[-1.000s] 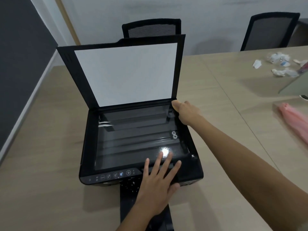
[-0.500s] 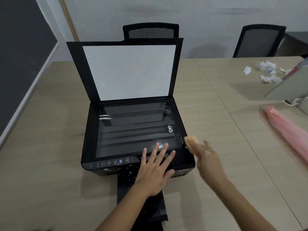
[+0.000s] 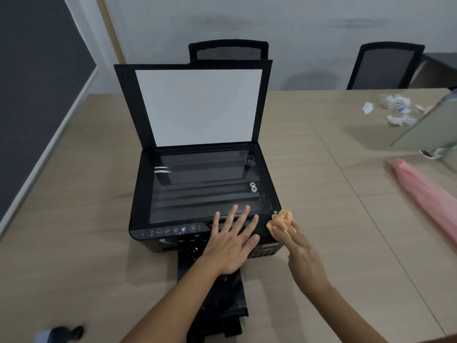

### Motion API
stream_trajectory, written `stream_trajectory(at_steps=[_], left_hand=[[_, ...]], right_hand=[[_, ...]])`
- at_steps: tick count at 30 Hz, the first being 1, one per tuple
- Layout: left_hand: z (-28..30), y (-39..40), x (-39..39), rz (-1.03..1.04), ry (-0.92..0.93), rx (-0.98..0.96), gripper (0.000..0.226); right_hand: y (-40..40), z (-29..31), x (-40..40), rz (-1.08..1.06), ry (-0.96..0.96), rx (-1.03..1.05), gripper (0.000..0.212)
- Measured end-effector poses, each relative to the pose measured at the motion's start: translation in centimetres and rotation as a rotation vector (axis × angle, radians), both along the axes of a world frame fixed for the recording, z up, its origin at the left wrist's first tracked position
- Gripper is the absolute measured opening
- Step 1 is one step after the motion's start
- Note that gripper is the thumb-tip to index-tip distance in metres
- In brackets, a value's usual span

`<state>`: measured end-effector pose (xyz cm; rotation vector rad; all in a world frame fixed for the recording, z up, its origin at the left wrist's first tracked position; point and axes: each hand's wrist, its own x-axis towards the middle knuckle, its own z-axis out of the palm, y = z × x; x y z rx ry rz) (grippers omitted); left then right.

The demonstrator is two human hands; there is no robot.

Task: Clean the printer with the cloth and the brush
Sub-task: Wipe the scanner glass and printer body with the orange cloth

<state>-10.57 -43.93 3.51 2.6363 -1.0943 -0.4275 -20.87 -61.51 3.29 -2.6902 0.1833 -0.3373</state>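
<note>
Item: black printer point(image 3: 205, 194), set on a light wood desk point(image 3: 74, 219). The scanner lid point(image 3: 197, 105) was raised nearly upright, its white inner pad facing forward. The glass bed point(image 3: 205, 184) was exposed; a small white figure-eight-shaped piece point(image 3: 253, 187) was seen near its right edge, whether on or under the glass could not be told. A row of control buttons point(image 3: 173, 230) was noted along the front-left edge. A black output tray point(image 3: 217, 300) was extended from the front toward the viewer; pale specks were seen at its inner end.

Left hand point(image 3: 232, 241): laid flat, fingers spread, on the front right of the printer top, fingertips reaching the near edge of the glass. The grip was released; nothing was held.

Right hand point(image 3: 301, 256): positioned at the front right corner of the printer. The grip was closed with the fingers on a bunched orange cloth point(image 3: 280, 221), which was pressed against that corner.

The brush could not be identified with certainty.

Other entries: a pink folded item point(image 3: 425, 194) on the desk at the right; crumpled white scraps point(image 3: 395, 110) at the far right; a grey slanted panel on a stand point(image 3: 427, 127), partly cut off; a dark and pale object point(image 3: 59, 332) at the lower left edge, blurred; two black mesh chairs point(image 3: 228, 50) behind the desk.
</note>
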Motion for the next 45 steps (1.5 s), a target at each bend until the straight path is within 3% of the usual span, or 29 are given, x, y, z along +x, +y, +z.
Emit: stream_trajectory(at_steps=[4,7,10,12,15,18,21,23,25,28,30,33,35,37,40,43,45], left_hand=[[0.3,-0.1,0.1,0.008,0.055,0.029,0.066],[2.0,-0.1,0.2,0.103,0.257,-0.062,0.061],[5.3,-0.2,-1.4,0.382,0.566,-0.576,0.06],[7.2,0.2,-3.7,0.553,0.798,-0.887,0.069],[7.9,1.6,-6.7,0.662,1.233,-1.234,0.069],[7.0,4.5,-7.3,0.88,1.427,-1.508,0.079],[5.6,7.8,-8.0,1.061,1.506,-1.66,0.07],[4.2,10.2,-8.1,1.157,1.429,-1.784,0.064],[2.6,13.4,-7.7,1.39,1.058,-1.788,0.052],[0.8,17.0,-5.9,1.627,0.424,-1.497,0.048],[-0.6,17.6,-3.5,1.615,0.245,-1.315,0.045],[-1.5,15.4,0.3,1.427,0.317,-1.285,0.046],[-1.5,13.0,1.9,1.348,0.423,-1.439,0.054],[-1.4,11.6,2.9,1.379,0.459,-1.655,0.056],[-2.9,12.4,4.2,1.474,0.627,-1.831,0.055],[-4.8,13.3,5.5,1.631,0.85,-1.841,0.049],[-5.2,12.0,5.0,1.641,0.89,-1.935,0.051]], right_hand=[[1.7,1.0,0.7,0.01,0.025,0.024,0.077],[1.4,2.9,0.1,0.117,0.08,0.147,0.068],[1.7,6.4,-0.3,-0.048,0.008,0.541,0.052],[3.8,8.4,-0.2,-0.071,-0.043,0.652,0.049],[7.8,10.7,-0.1,0.132,0.044,0.782,0.038],[11.7,11.8,-0.3,0.392,0.266,0.813,0.037],[13.9,11.4,-0.7,0.47,0.323,0.825,0.041],[13.5,11.1,-0.3,0.388,0.232,0.809,0.043],[11.9,10.8,0.9,0.214,0.105,0.709,0.043],[7.7,9.0,3.4,-0.046,-0.015,0.417,0.046],[4.7,7.5,5.3,-0.159,-0.008,0.26,0.055],[1.5,5.8,7.7,-0.281,0.084,0.206,0.064],[0.1,4.6,8.9,-0.338,0.123,0.22,0.063],[-0.8,3.4,9.9,-0.408,0.172,0.34,0.062],[-1.2,1.8,11.6,-0.483,0.304,0.557,0.064],[-0.6,0.7,12.2,-0.477,0.302,0.55,0.066],[-0.3,0.5,12.1,-0.479,0.256,0.546,0.066]])
